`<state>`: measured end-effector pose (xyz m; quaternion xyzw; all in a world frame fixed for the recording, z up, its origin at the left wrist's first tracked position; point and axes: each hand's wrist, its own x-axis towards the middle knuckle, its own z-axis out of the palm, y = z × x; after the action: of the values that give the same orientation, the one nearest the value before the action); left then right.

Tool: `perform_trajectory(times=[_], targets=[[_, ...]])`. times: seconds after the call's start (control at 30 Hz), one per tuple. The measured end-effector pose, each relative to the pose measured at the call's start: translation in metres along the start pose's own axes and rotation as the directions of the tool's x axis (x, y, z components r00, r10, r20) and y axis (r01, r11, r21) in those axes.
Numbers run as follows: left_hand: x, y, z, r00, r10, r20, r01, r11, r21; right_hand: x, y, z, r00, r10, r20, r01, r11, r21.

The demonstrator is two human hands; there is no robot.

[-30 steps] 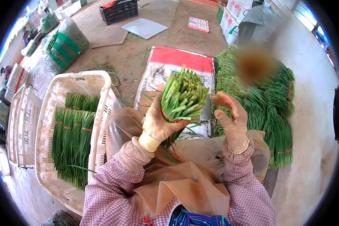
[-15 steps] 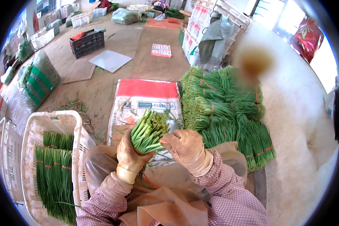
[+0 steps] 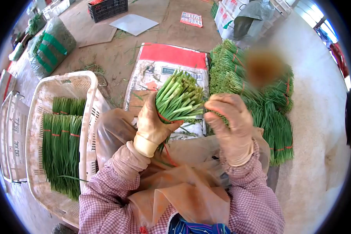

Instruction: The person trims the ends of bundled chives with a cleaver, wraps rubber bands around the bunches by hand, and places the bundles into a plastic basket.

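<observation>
My left hand (image 3: 152, 121), in a dirty pale glove, is wrapped round a bunch of green stalks (image 3: 179, 95), whose cut ends point up and away from me. A red band circles the bunch near my thumb. Just right of the stalk ends is my right hand (image 3: 232, 124), gloved too, its fingers bent and thumb apart from them, with nothing visible between them. Beyond the bunch lies a white and red sack (image 3: 173, 54) on the floor.
At the left stands a white crate (image 3: 87, 136) with banded green bundles (image 3: 62, 146). On the right is a pile of banded bundles (image 3: 275, 132). Farther off are a black crate (image 3: 109, 11), a grey board (image 3: 134, 24), a green-taped bag (image 3: 50, 46) and white boxes (image 3: 228, 17).
My right hand went to the stalk ends with fingers pinched, then drew back to the right and opened. The view tilted up and back down. My left hand kept its hold on the bunch.
</observation>
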<state>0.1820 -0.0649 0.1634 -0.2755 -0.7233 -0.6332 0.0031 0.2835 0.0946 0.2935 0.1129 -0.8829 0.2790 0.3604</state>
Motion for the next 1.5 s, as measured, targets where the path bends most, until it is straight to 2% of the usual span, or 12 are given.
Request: perform_trajectory(times=[0.03, 0.1, 0.27, 0.43, 0.57, 0.7, 0.9, 0.97, 1.03, 1.13, 1.37, 1.5], targets=[[0.0, -0.001, 0.001, 1.0, 0.002, 0.007, -0.002, 1.0, -0.01, 0.0, -0.001, 0.005, 1.0, 0.006, 0.007, -0.006, 1.0, 0.001], [0.001, 0.0, 0.002, 1.0, 0.017, -0.021, -0.016, 0.998, 0.055, 0.0, 0.001, 0.015, 0.993, -0.055, 0.105, 0.086, 0.94, -0.329], [0.004, -0.003, 0.001, 1.0, 0.02, -0.024, -0.018, 0.997, 0.072, -0.002, 0.006, 0.024, 0.993, -0.063, 0.102, 0.095, 0.928, -0.359], [0.003, 0.001, 0.001, 0.997, 0.048, -0.054, -0.042, 0.993, 0.11, -0.011, 0.006, 0.028, 0.998, 0.061, 0.024, -0.054, 0.968, -0.244], [0.004, 0.012, -0.002, 0.997, -0.059, 0.049, 0.055, 0.996, 0.076, -0.011, 0.014, 0.022, 0.998, 0.024, 0.059, -0.012, 0.982, -0.191], [0.006, 0.013, -0.002, 0.992, -0.106, 0.072, 0.092, 0.981, 0.172, 0.0, 0.016, 0.011, 0.966, 0.158, 0.206, -0.117, 0.973, -0.197], [0.006, 0.015, 0.0, 0.996, -0.039, 0.077, 0.029, 0.992, 0.119, 0.018, 0.036, -0.011, 0.795, 0.236, 0.559, -0.33, 0.941, 0.071], [0.007, 0.011, 0.001, 0.994, -0.061, 0.088, 0.052, 0.994, 0.092, 0.016, 0.034, -0.007, 0.809, 0.216, 0.546, -0.285, 0.957, 0.044], [0.007, 0.014, 0.0, 0.996, -0.041, 0.082, 0.031, 0.991, 0.127, 0.014, 0.03, -0.001, 0.883, 0.053, 0.466, 0.024, 0.987, -0.157], [0.005, 0.012, 0.001, 0.995, -0.055, 0.086, 0.044, 0.99, 0.133, 0.01, 0.026, 0.005, 0.867, -0.041, 0.496, 0.263, 0.883, -0.388], [0.006, 0.023, -0.002, 0.968, -0.159, 0.196, 0.187, 0.973, -0.136, -0.002, 0.035, 0.025, 0.899, -0.387, 0.208, 0.439, 0.78, -0.446], [0.005, 0.015, -0.001, 0.957, -0.203, 0.21, 0.22, 0.974, -0.06, -0.004, 0.035, 0.026, 0.935, -0.303, 0.184, 0.35, 0.869, -0.349]])
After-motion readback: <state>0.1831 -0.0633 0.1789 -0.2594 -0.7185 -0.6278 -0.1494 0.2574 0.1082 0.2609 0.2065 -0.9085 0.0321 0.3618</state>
